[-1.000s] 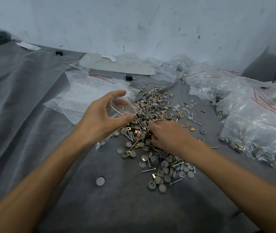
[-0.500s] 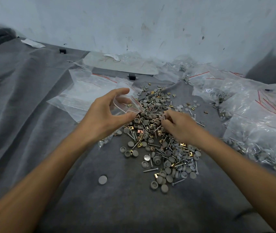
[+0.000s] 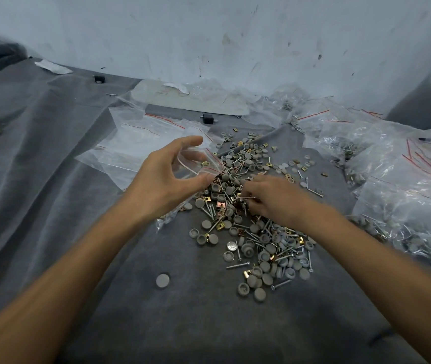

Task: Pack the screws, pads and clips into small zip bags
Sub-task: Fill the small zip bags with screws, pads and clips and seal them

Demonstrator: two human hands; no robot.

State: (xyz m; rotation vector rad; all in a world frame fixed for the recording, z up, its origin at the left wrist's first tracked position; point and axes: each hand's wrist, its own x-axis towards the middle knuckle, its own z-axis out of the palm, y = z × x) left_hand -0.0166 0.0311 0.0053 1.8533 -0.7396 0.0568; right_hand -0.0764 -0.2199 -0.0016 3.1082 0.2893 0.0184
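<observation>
Holding a clear zip bag (image 3: 193, 161) open in the left grip (image 3: 164, 185), pinching a screw (image 3: 248, 197) off the hardware pile (image 3: 261, 248) with the right grip (image 3: 272, 199)

grey pads (image 3: 259, 294) | brass-gold clips (image 3: 219, 227) | grey cloth (image 3: 51, 179) | red-striped clear bags (image 3: 406, 185)

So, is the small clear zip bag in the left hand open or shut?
Open: the left hand holds the small clear zip bag with its mouth spread wide.
</observation>
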